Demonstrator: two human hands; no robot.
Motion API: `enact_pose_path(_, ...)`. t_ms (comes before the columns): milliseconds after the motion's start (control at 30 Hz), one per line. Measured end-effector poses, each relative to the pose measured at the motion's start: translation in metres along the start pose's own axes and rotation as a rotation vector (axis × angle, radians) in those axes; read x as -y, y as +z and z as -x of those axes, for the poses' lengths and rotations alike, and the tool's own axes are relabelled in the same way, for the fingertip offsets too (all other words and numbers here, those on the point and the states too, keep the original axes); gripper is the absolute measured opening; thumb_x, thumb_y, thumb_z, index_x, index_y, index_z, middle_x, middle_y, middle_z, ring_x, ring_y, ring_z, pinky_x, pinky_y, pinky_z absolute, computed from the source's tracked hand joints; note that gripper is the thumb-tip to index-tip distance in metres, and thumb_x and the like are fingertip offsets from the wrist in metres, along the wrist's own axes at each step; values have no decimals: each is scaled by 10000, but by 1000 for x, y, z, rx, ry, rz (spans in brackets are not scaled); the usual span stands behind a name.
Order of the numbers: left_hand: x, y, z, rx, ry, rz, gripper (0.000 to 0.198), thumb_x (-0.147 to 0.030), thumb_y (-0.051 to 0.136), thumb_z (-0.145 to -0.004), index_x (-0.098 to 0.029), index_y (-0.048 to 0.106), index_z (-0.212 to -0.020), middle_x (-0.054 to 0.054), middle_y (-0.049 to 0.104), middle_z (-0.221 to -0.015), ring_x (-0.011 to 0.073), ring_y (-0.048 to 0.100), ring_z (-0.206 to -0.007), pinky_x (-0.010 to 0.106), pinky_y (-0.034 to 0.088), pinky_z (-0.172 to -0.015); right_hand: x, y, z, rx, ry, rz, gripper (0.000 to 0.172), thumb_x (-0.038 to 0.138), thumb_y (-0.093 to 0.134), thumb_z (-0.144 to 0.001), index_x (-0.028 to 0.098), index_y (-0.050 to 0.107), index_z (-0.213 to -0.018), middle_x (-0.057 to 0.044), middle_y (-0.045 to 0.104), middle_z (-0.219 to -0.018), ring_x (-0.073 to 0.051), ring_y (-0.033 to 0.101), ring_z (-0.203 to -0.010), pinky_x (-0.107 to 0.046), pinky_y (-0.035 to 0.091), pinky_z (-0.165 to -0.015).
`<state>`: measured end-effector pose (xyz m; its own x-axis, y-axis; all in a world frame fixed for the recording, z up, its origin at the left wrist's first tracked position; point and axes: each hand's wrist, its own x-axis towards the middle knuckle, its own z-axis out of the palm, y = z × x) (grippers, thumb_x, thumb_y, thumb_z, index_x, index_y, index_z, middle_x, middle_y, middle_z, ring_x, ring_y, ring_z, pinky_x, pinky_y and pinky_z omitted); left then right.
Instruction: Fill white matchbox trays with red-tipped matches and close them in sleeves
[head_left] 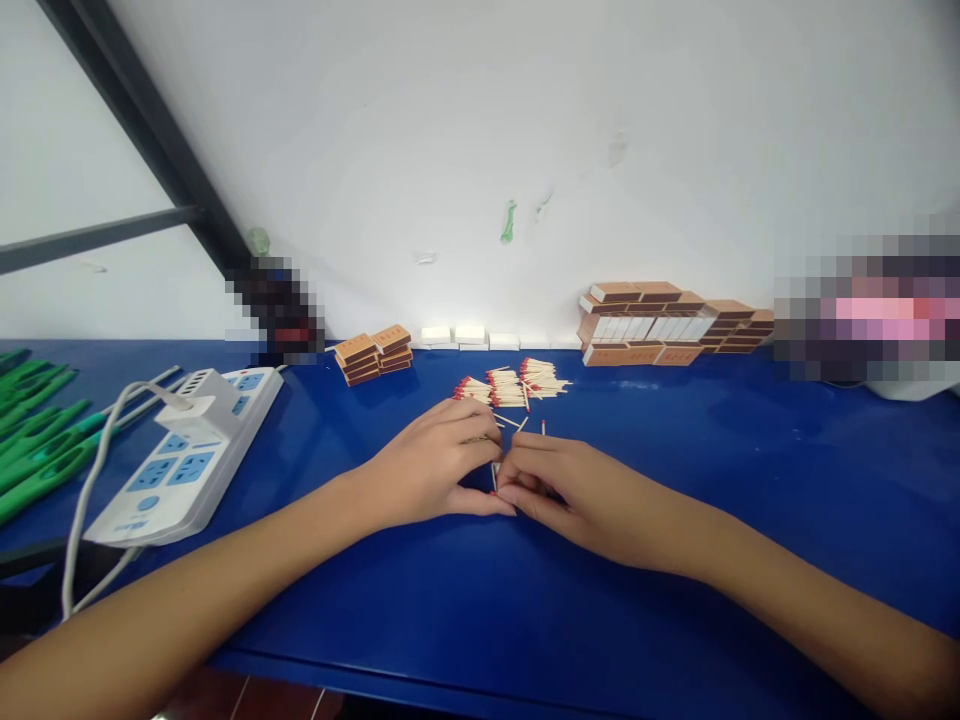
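Both my hands rest on the blue table (675, 480) with fingertips meeting at its middle. My left hand (439, 465) is curled, fingers pinched around a small bunch of matches. My right hand (570, 490) is also closed, its fingertips pressed on the same red-tipped matches (496, 478), mostly hidden between the hands. Just beyond the hands lies a loose pile of red-tipped matches (510, 387). Two loose matches (525, 425) lie near my right fingers.
A white power strip (191, 450) with a plugged charger and cable sits at left, green-handled tools (34, 440) beyond it. Brown matchboxes (373, 353) and white inner trays (457, 335) line the wall; a larger matchbox stack (660, 325) stands at right.
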<state>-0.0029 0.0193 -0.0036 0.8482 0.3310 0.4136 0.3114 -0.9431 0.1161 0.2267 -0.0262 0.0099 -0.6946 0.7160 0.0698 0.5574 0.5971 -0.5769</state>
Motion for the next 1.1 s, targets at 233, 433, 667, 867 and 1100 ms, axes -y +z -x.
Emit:
enact_pose_path(233, -2, 0, -1, 1, -18, -4, 415, -571, 707, -928, -156, 702, -940, 86, 709, -989, 257, 637, -1034, 414, 522, -953, 0, -4, 1, -91, 22, 32, 177, 270, 513, -1060, 212, 622, -932, -31, 653, -949, -159, 604, -799, -310, 468, -726)
enact_pose_path(433, -4, -2, 0, -2, -35, -8, 408, -562, 712, -927, -156, 707, -968, 88, 708, -1008, 261, 637, -1049, 424, 523, -971, -5, -2, 0, -96, 45, 91, 184, 277, 550, -1042, 212, 607, -879, -30, 651, -913, -173, 609, -799, -318, 460, -707)
enact_pose_path(667, -3, -1, 0, -6, -31, -17, 387, -539, 729, -920, -158, 712, -989, 92, 715, -1019, 261, 639, -1052, 441, 529, -988, -15, -3, 1, -122, 50, 155, 78, 220, 579, -1014, 212, 648, -980, -39, 660, -985, -159, 618, -779, -299, 457, -670)
enact_pose_path(867, -4, -1, 0, -3, -37, -20, 383, -524, 730, -924, -148, 712, -996, 94, 717, -1023, 266, 638, -1071, 442, 525, -997, -19, -3, 3, -97, 44, 189, 150, 228, 566, -1025, 207, 704, -968, -51, 636, -1006, -155, 611, -761, -301, 468, -671)
enact_pose_path(1100, -4, -1, 0, 9, -50, -17, 383, -531, 736, -915, -159, 718, -1005, 94, 718, -1029, 267, 638, -1061, 446, 529, -987, -17, -4, 3, -91, 28, 154, 205, 275, 554, -1043, 207, 716, -935, -57, 640, -973, -162, 602, -768, -302, 465, -663)
